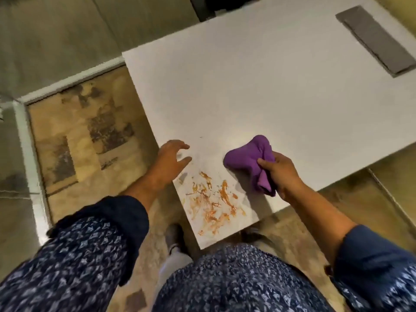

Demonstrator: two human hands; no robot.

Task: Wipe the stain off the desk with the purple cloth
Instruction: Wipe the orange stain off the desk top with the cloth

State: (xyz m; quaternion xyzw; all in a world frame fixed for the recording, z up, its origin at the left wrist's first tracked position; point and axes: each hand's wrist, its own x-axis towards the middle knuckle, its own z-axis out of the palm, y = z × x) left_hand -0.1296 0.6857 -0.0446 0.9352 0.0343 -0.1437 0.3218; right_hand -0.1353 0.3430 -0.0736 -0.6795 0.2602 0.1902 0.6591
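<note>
An orange-brown smeared stain (213,202) covers the near corner of the white desk (281,91). My right hand (282,174) grips a bunched purple cloth (249,159), which rests on the desk just right of and beyond the stain. My left hand (171,161) hovers at the desk's left edge beside the stain, fingers spread, holding nothing.
A grey folded cloth or mat (374,40) lies at the desk's far right. Patterned floor tiles (85,136) show to the left below the desk edge. My shoe (173,238) is visible under the near corner.
</note>
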